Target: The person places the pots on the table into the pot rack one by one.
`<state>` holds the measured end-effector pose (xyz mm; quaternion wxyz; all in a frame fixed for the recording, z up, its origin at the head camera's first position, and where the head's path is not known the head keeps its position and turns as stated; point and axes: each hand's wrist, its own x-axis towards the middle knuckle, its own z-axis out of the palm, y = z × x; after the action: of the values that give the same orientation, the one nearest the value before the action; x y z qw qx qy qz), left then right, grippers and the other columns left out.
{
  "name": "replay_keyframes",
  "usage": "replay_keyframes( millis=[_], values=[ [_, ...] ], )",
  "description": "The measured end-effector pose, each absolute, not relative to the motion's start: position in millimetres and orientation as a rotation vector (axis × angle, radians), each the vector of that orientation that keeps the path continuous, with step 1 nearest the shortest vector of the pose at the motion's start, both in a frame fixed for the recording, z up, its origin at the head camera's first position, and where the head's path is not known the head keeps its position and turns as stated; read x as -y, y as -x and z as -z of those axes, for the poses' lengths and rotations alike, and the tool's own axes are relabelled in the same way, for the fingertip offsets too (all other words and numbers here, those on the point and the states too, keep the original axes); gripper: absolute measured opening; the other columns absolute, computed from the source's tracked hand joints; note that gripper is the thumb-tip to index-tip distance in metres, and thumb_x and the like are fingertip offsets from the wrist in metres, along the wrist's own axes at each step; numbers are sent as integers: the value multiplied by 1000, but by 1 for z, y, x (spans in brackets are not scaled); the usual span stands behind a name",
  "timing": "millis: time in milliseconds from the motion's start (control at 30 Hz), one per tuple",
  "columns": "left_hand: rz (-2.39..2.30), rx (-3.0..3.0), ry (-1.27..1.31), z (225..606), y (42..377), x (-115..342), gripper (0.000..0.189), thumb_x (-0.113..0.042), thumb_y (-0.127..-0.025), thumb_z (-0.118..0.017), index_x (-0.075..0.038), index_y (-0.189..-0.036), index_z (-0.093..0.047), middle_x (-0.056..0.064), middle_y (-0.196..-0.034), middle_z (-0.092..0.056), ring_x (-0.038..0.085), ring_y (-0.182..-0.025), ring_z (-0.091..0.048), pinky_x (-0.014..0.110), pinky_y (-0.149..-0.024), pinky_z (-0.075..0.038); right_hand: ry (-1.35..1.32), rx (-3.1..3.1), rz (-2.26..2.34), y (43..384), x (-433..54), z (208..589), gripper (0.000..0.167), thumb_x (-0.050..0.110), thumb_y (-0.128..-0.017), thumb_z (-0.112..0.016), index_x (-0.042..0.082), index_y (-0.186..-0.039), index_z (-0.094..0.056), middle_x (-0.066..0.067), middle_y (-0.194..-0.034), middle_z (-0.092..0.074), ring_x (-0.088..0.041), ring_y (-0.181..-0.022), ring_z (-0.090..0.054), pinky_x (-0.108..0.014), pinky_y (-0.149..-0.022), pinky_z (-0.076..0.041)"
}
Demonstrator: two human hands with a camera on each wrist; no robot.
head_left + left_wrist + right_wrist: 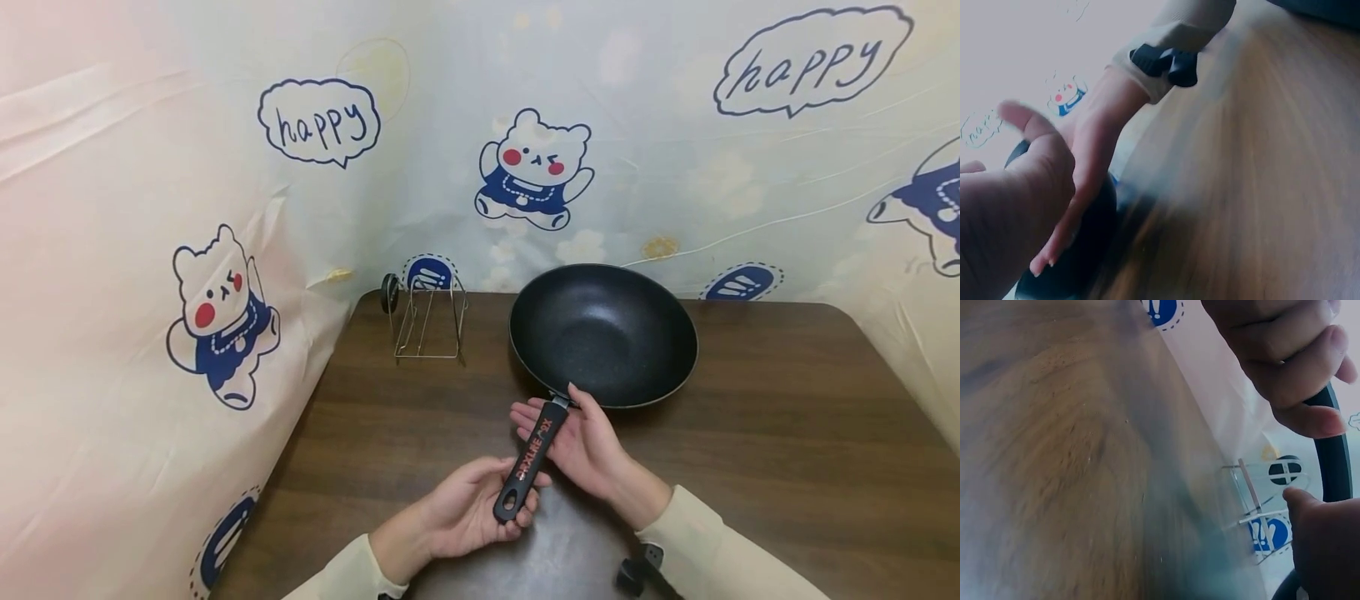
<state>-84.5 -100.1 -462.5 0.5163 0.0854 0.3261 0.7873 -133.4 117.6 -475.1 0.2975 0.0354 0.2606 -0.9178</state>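
Observation:
A black wok (600, 333) is at the back middle of the table, its long black handle (538, 446) pointing toward me. My left hand (472, 510) holds the lower end of that handle from beneath. In the right wrist view the fingers (1294, 369) of this hand curl around it. Higher up, close to the bowl, my right hand (592, 450) lies palm up under the handle. Its fingers are extended past the handle's left side, and its thumb points toward the rim. Whether the wok's base touches the table is hard to tell.
A wire rack (429, 325) with a black round piece (389, 293) on its side stands at the table's back left. Printed cloth (450, 125) hangs behind and to the left of the brown wooden table (787, 417).

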Motion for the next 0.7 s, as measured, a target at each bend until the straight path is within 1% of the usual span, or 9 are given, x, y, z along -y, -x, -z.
replay_keyframes(
  millis=[100,200,267,333,400,467,567,700],
  values=[
    [-1897,-785,-148,461,83,96,41,-35,-104,-33,-5,-127,-47,-1,-91,-53,5,-69,-48,16,-60,-39,-129,-671,2484,135,-112,474,82,46,-101,-49,-3,-153,-9,-31,-154,-26,-36,-138,-40,-45,-112,-34],
    [-1902,-782,-94,461,81,92,38,-39,-105,-35,-8,-120,-49,-4,-84,-49,3,-61,-40,14,-52,-32,-183,-696,2520,135,-106,473,67,42,-103,-46,-3,-147,-23,-33,-147,-37,-38,-133,-46,-46,-110,-37],
    [-1907,-801,-73,461,80,90,37,-41,-106,-37,-9,-116,-50,-5,-81,-48,1,-57,-37,13,-49,-30,-222,-750,2528,135,-104,472,55,41,-105,-43,-2,-138,-33,-29,-134,-52,-34,-124,-55,-44,-107,-41],
    [-1916,-829,-59,461,79,87,36,-43,-106,-39,-9,-113,-50,-6,-78,-45,0,-55,-36,12,-46,-29,-264,-800,2533,134,-102,471,44,38,-107,-40,1,-129,-39,-21,-118,-61,-28,-111,-62,-40,-102,-46],
    [-1926,-859,-54,462,79,84,35,-43,-106,-41,-9,-111,-50,-7,-76,-43,-1,-53,-35,11,-44,-28,-298,-847,2534,134,-100,470,35,34,-108,-37,3,-123,-42,-14,-105,-62,-22,-97,-64,-35,-95,-50],
    [-1931,-877,-42,462,78,82,34,-43,-105,-43,-10,-109,-49,-8,-74,-41,-2,-52,-34,11,-42,-27,-336,-868,2542,134,-98,470,29,31,-109,-37,5,-120,-43,-10,-97,-61,-19,-86,-62,-32,-87,-51],
    [-1930,-900,-47,463,78,81,35,-44,-104,-44,-10,-107,-48,-8,-72,-38,-2,-51,-32,11,-41,-25,-376,-890,2554,135,-97,469,26,28,-109,-36,4,-119,-43,-8,-93,-59,-18,-79,-58,-29,-80,-51],
    [-1919,-928,-58,462,77,79,35,-45,-104,-43,-10,-105,-45,-8,-71,-37,-2,-50,-31,11,-41,-25,-409,-941,2549,135,-96,467,25,24,-109,-35,2,-118,-43,-8,-91,-58,-17,-76,-57,-29,-78,-51]
  ],
)
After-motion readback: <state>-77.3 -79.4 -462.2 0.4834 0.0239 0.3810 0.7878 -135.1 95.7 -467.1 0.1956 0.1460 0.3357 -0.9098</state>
